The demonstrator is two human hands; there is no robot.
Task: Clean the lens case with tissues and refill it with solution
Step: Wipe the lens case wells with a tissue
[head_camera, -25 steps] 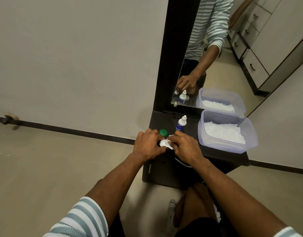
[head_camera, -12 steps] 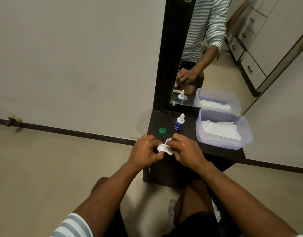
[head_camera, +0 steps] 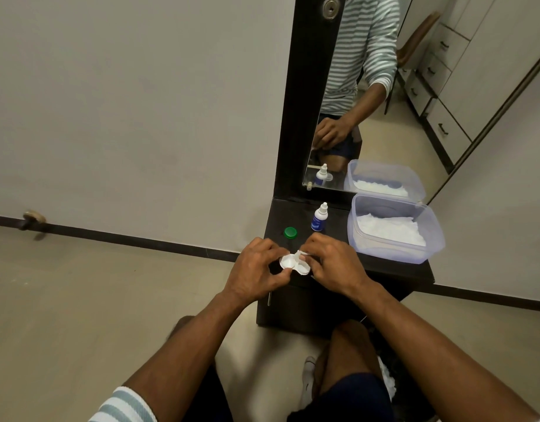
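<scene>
Both hands meet over the near edge of the dark cabinet top (head_camera: 384, 266), forearms reaching in from the bottom of the view and converging. The left hand (head_camera: 256, 269) is turned with its back up, fingers curled inward, and its thumb and fingertips pinch the left well of the white lens case (head_camera: 293, 263). The right hand (head_camera: 332, 263) faces it, knuckles up, with curled fingers pinching a small piece of white tissue (head_camera: 302, 254) against the case's right side. So the case sits between the two hands, its left well open to view and its right end partly covered by the tissue and the right fingers. Just beyond the left hand a green cap (head_camera: 290, 232) lies flat on the cabinet top. Near it, behind the right hand, the solution bottle (head_camera: 319, 218) stands upright with its white nozzle on. To the right sits a clear plastic tub (head_camera: 427, 239) holding white tissues (head_camera: 390, 231).
</scene>
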